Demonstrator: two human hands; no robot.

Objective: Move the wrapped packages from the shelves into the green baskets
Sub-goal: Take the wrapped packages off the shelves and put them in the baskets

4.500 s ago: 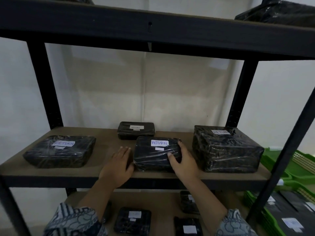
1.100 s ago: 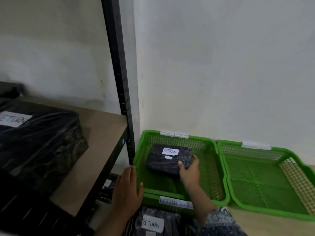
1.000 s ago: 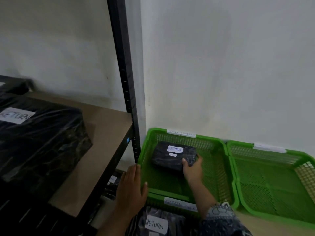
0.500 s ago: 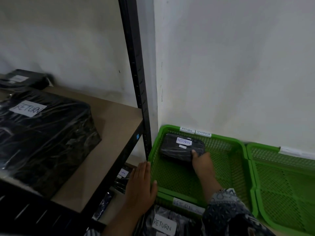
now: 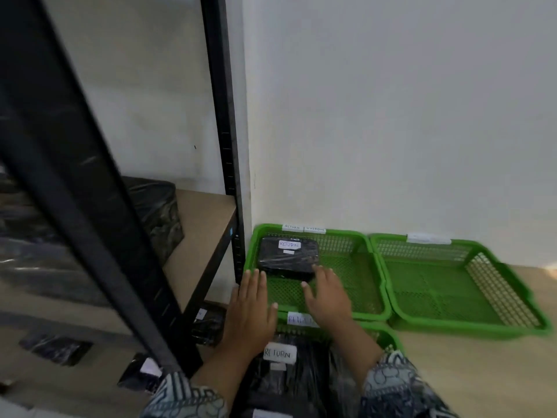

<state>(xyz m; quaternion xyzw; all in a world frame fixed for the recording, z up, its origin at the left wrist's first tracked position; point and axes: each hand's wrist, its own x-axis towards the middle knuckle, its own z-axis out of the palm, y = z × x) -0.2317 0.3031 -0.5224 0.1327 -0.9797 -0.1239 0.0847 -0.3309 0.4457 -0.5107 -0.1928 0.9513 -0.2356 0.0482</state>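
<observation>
A black wrapped package (image 5: pixel 287 257) with a white RETURN label lies in the far left corner of a green basket (image 5: pixel 366 254) beside the shelf post. My right hand (image 5: pixel 327 294) hovers just in front of the package with fingers spread, holding nothing. My left hand (image 5: pixel 251 306) is flat and open over the basket's near left rim. Below my arms a nearer green basket (image 5: pixel 388 339) holds another black package (image 5: pixel 289 375) labelled RETURN. A large wrapped package (image 5: pixel 156 212) stays on the shelf board at the left.
A second green basket (image 5: pixel 452 285) sits to the right with nothing in it. The black shelf posts (image 5: pixel 226 116) stand close at the left. Small wrapped packages (image 5: pixel 208 324) lie on the lower shelf. A pale wall is behind the baskets.
My right hand has let go of the package and drawn back from it. The package now rests in the basket's far left corner. My view has swung right, and the front shelf post crosses the left.
</observation>
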